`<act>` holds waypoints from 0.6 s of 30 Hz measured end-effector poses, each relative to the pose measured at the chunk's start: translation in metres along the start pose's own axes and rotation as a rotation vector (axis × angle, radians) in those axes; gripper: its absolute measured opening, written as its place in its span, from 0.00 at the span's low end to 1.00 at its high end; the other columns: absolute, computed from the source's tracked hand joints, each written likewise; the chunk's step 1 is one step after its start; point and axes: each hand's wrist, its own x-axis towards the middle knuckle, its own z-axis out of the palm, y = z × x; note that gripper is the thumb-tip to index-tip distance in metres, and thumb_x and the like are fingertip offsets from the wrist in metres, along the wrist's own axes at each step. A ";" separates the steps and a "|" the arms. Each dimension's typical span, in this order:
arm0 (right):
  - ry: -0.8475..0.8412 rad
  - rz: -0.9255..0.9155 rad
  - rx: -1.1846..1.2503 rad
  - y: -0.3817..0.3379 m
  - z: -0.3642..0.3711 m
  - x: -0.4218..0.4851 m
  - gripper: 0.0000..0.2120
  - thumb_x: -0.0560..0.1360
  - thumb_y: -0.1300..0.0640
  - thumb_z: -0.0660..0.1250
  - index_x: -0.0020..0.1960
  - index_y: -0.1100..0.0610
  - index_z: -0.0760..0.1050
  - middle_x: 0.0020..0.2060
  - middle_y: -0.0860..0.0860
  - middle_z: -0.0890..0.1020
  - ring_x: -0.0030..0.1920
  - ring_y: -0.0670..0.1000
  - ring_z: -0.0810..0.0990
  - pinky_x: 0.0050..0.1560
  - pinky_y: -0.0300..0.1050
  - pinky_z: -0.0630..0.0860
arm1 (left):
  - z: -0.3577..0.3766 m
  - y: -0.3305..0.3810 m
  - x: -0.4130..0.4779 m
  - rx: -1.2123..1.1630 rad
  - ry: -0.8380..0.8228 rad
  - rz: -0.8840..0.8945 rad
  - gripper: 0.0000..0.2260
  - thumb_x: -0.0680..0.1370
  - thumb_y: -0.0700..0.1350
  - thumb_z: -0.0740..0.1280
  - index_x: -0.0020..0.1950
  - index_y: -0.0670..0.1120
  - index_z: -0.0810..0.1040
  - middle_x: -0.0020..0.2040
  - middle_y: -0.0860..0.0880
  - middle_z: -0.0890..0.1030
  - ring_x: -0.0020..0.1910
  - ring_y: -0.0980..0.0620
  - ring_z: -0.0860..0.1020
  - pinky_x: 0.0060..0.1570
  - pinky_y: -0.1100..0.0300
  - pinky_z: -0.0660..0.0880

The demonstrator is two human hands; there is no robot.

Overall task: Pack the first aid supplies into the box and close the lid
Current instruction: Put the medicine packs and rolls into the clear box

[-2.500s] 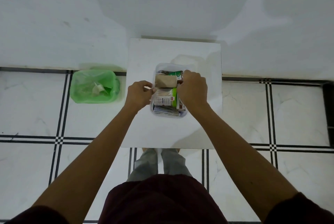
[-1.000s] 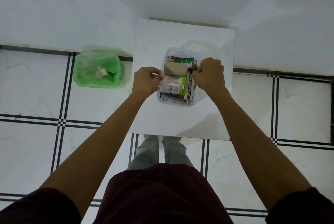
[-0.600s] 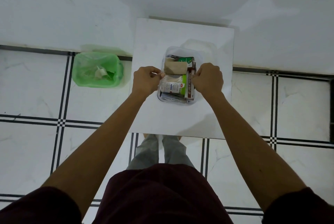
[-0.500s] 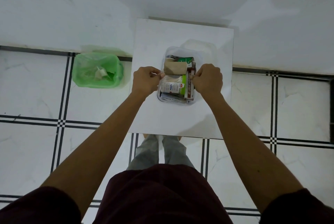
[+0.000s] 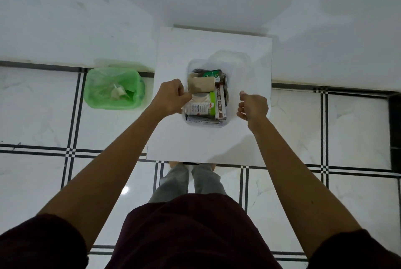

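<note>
A clear plastic box [image 5: 225, 124] stands on the small white table [image 5: 173, 56], its top uncovered. Inside lie a tan bandage roll [image 5: 200, 83], a green packet [image 5: 213, 73], an ointment carton [image 5: 221, 103] on edge, and a white carton with a red logo [image 5: 198, 108]. The clear lid [image 5: 235, 58] lies flat just behind the box, to its right. My left hand [image 5: 171, 99] grips the box's left rim. My right hand [image 5: 252, 105] hovers a little to the right of the box, fingers loosely curled and holding nothing.
A green plastic-lined bin [image 5: 114, 89] with scraps stands on the tiled floor left of the table. A white wall rises directly behind the table. My legs [image 5: 191, 182] are at the table's front edge.
My right hand has let go of the box's right side and pulled away to the right. The left hand stays on the left rim. The ointment carton now stands along the right wall.
</note>
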 end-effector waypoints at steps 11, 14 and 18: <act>-0.092 -0.109 -0.485 0.032 0.040 0.024 0.23 0.68 0.50 0.75 0.28 0.57 0.64 0.26 0.52 0.70 0.27 0.50 0.70 0.25 0.40 0.61 | -0.028 -0.035 -0.019 -0.134 0.152 -0.101 0.04 0.72 0.36 0.66 0.41 0.36 0.72 0.33 0.43 0.69 0.35 0.44 0.76 0.30 0.53 0.82; -0.103 -0.094 -0.492 0.033 0.039 0.030 0.20 0.70 0.51 0.74 0.30 0.61 0.69 0.30 0.55 0.75 0.35 0.58 0.78 0.32 0.43 0.72 | -0.024 -0.041 -0.018 -0.137 0.159 -0.114 0.04 0.72 0.35 0.66 0.42 0.35 0.73 0.34 0.42 0.70 0.34 0.45 0.77 0.29 0.54 0.81; -0.179 -0.077 -0.381 0.030 0.024 0.035 0.12 0.74 0.55 0.70 0.40 0.65 0.76 0.44 0.65 0.82 0.47 0.64 0.82 0.50 0.57 0.82 | -0.017 -0.043 -0.014 -0.168 0.157 -0.115 0.03 0.73 0.35 0.66 0.41 0.37 0.73 0.35 0.41 0.71 0.34 0.45 0.77 0.29 0.54 0.82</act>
